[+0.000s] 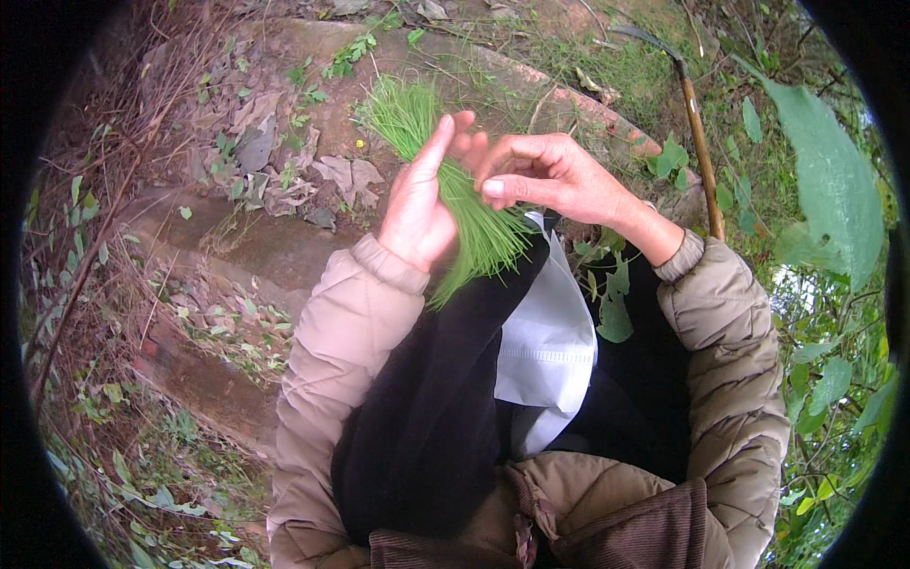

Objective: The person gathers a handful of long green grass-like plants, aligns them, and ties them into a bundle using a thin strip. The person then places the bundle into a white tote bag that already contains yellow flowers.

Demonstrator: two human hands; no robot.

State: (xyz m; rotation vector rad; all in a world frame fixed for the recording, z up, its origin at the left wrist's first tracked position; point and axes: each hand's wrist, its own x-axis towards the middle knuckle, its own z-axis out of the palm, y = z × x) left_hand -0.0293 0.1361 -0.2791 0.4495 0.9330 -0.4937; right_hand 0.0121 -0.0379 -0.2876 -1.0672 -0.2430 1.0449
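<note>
My left hand [424,201] is closed round a thick bunch of thin grass-like greens [485,228]. One end of the bunch fans out above the hand, and the other droops toward my dark-trousered knee. Close beside it, my right hand [542,175] has thumb and forefinger pinched together at the bunch's right side. Whatever sits in that pinch is too small to make out. Below the hands, a white bag [545,351] hangs between my legs, its lower part crumpled in my lap.
A sickle [697,137] with a wooden handle and dark curved blade lies at upper right. Large green leaves [820,175] reach in from the right. Ahead are low earth-covered stone or brick steps [227,237] with dry leaves [349,178]. Dry twigs [114,218] crowd the left.
</note>
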